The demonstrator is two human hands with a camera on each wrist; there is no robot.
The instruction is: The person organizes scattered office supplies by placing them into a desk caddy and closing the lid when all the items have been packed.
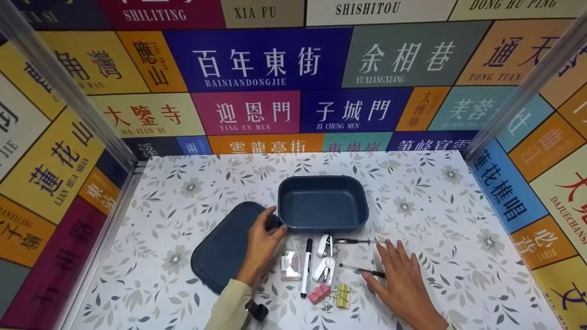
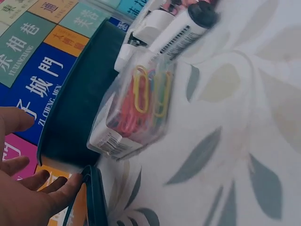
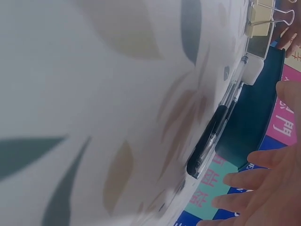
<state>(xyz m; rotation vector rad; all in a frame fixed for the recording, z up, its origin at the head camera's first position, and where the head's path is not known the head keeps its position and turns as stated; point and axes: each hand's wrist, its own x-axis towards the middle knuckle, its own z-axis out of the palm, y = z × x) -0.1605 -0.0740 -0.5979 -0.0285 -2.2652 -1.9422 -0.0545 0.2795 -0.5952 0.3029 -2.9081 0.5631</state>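
My left hand (image 1: 262, 247) has its fingers loosely spread beside the left end of a dark blue box (image 1: 323, 228), above the lid (image 1: 224, 247); contact with the box is unclear. My right hand (image 1: 403, 279), fingers extended, hovers by two pens: one (image 1: 352, 241) lies near the box, the other (image 1: 373, 272) by the thumb. Between the hands lie a clear case of coloured paper clips (image 2: 141, 103), a white marker with a black cap (image 1: 306, 270), two small white stapler-like tools (image 1: 324, 246), a pink binder clip (image 1: 319, 293) and a yellow binder clip (image 1: 343, 295).
The box stands uncovered behind the stationery, its lid flat at its left. A floral cloth (image 1: 422, 197) covers the table. Panels with printed street names (image 1: 257, 59) rise at the back and both sides, with metal posts (image 1: 78, 96) at the corners.
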